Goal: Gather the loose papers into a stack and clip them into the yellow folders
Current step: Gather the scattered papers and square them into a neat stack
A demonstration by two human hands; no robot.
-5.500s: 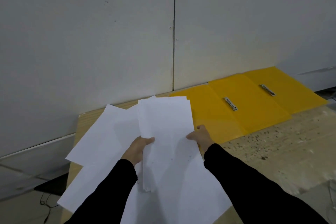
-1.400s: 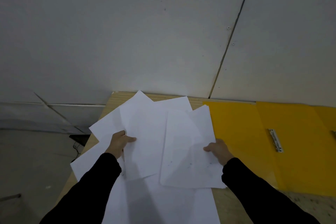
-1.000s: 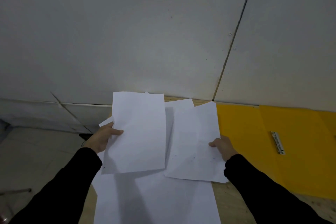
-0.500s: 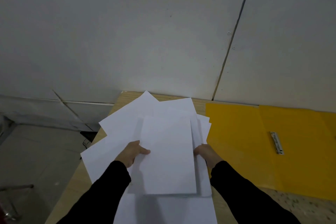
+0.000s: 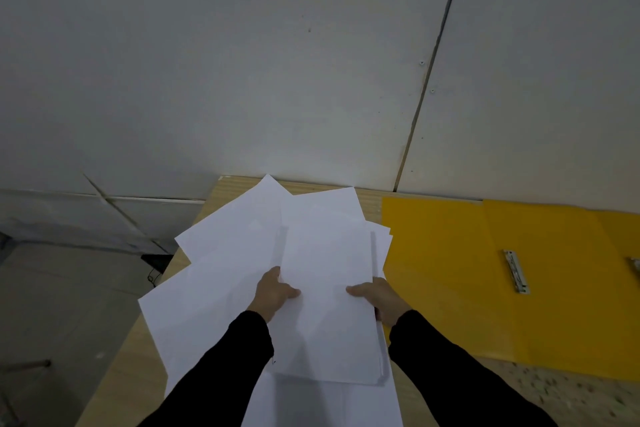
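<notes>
A stack of white papers (image 5: 329, 295) is held just above the table between both hands. My left hand (image 5: 273, 293) grips its left edge, thumb on top. My right hand (image 5: 377, 298) grips the right edge, thumb on top too. Several loose white sheets (image 5: 225, 270) lie fanned out beneath and to the left. An open yellow folder (image 5: 450, 274) lies flat to the right, its metal clip (image 5: 516, 270) near the middle. A second clip (image 5: 635, 265) shows at the right edge of the view.
The wooden table (image 5: 114, 381) ends at the left, with grey floor (image 5: 69, 305) beyond. A grey panel wall (image 5: 311, 62) stands right behind the table. Debris specks dot the table at lower right (image 5: 540, 388).
The sheet that my left hand held apart has come onto the pile in my right hand. Both hands now hold one stack by its sides, closer together.
</notes>
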